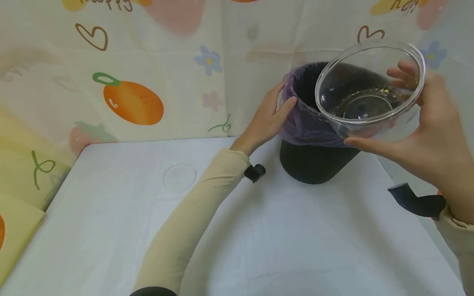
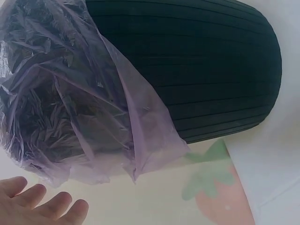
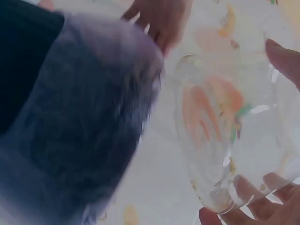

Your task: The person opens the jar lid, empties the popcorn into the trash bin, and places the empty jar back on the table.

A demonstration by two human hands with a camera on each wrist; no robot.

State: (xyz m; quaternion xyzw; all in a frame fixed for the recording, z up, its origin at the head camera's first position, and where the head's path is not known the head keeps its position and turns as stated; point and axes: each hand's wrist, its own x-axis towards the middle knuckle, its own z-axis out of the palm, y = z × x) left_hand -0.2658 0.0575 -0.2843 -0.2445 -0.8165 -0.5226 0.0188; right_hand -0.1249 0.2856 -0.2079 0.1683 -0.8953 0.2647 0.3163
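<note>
A clear bowl (image 1: 370, 102) with small yellowish bits inside is tilted toward the bin, its side overlapping the bin's mouth in the head view. My right hand (image 1: 431, 135) grips it, thumb low on the near side and fingers around the far side. The black bin (image 1: 314, 164) stands on the table, lined with a purple plastic bag (image 1: 309, 125) folded over its rim. At the bin's left rim is my left hand (image 1: 264, 117), thumb extended along the bag. Its fingertips (image 2: 56, 204) appear loosely extended beside the bag in the left wrist view.
A white cloth covers the table (image 1: 111, 230). A thin clear round piece (image 1: 179, 177) lies on it, left of my left forearm. Behind the table hangs a fruit-printed curtain (image 1: 177, 102). The table's right edge runs beneath my right arm.
</note>
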